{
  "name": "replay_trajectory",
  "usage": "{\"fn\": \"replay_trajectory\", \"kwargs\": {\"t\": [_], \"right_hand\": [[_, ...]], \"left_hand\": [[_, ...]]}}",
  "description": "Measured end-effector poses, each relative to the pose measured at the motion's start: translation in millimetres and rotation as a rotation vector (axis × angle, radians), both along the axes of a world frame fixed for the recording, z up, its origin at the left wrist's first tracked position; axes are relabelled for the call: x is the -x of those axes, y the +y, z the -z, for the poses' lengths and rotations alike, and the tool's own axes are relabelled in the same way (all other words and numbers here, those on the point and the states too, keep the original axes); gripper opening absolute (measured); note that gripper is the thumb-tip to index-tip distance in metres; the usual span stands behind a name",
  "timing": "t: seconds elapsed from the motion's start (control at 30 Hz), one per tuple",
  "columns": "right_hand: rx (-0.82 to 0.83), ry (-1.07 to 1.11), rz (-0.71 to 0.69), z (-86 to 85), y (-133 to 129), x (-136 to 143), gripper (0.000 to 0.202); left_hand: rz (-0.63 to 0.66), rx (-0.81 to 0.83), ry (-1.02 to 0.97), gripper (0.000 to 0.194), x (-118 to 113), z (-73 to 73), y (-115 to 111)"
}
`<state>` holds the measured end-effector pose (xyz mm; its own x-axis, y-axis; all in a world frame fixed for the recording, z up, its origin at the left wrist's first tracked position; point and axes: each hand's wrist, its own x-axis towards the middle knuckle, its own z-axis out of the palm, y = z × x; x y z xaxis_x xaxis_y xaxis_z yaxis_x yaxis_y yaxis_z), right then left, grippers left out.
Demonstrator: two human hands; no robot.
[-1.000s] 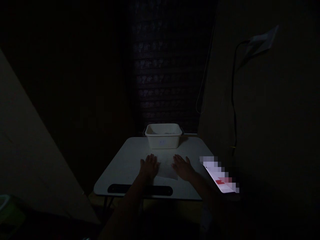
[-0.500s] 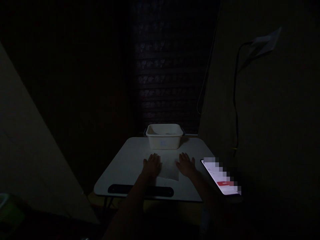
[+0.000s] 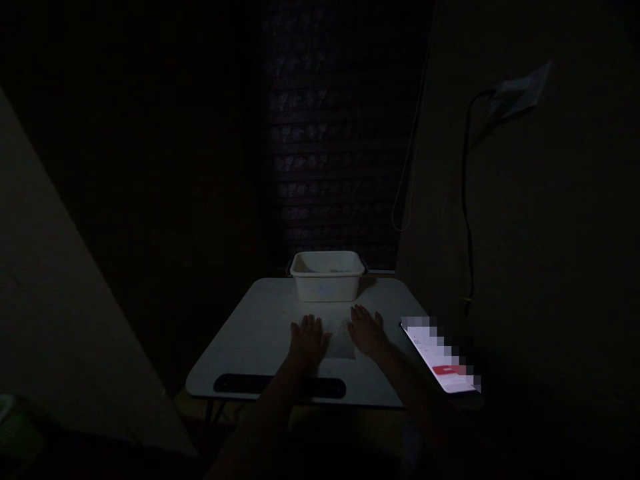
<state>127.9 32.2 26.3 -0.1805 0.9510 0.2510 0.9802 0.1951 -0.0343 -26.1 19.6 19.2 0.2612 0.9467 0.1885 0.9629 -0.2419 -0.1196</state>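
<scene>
A thin, pale, partly see-through sheet lies flat on the white table; in this dim light I cannot tell whether it is plastic or paper. My left hand rests palm down on the sheet's left side, its fingers spread. Over the right edge lies my right hand, also palm down with fingers apart and slightly farther forward. Neither hand grips anything. Just beyond the fingertips stands a white plastic basin with dark side handles. Something pale shows inside it, too dim to name.
A lit phone lies at the table's right edge. Along the near edge runs a dark slot. From a wall socket on the right hangs a black cable. A dark blind covers the back.
My left hand has slid slightly nearer and to the right across the sheet. My right hand has shifted a little to the left. The whole view has tilted slightly.
</scene>
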Motion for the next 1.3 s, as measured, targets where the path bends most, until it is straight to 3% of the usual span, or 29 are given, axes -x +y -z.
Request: {"fn": "replay_trajectory", "kwargs": {"t": [0.13,0.23,0.47,0.6,0.67,0.73,0.83,1.07,1.2,1.3], "right_hand": [[0.042,-0.023,-0.255,3.9,-14.5,10.1,0.045],[0.039,-0.028,-0.322,8.3,-20.9,16.3,0.047],[0.066,-0.029,-0.288,10.4,-18.4,5.0,0.049],[0.048,-0.034,-0.245,11.5,-14.2,-11.0,0.048],[0.025,-0.031,-0.222,13.6,-11.2,-20.4,0.048],[0.0,-0.026,-0.188,16.5,-7.9,-30.2,0.047],[-0.049,-0.025,-0.152,20.2,-4.7,-43.3,0.045],[-0.107,0.022,-0.161,19.6,-3.2,-49.9,0.043],[-0.089,0.09,-0.19,18.3,-0.6,-41.9,0.043],[-0.06,0.279,-0.239,18.7,3.9,-37.5,0.041]], "left_hand": [[0.109,0.002,-0.008,0.045,0.2,0.1,-1.2],[0.205,0.014,0.006,0.044,0.4,2.9,-0.7],[0.145,-0.013,-0.022,0.047,5.1,12.0,1.4],[0.115,-0.033,-0.03,0.044,20.6,3.9,0.4],[0.179,-0.066,-0.022,0.04,27.9,-5.8,-2.1],[0.327,-0.104,-0.003,0.036,30.6,-16.6,-6.7],[0.51,-0.045,0.098,0.024,25.5,-27.1,-17.1],[0.602,-0.081,0.209,0.016,7.7,-23.3,-32.9],[0.578,-0.048,0.171,0.02,1.9,-23.6,-32.0],[0.527,-0.006,0.064,0.022,0.7,-27.8,-30.9]]}}
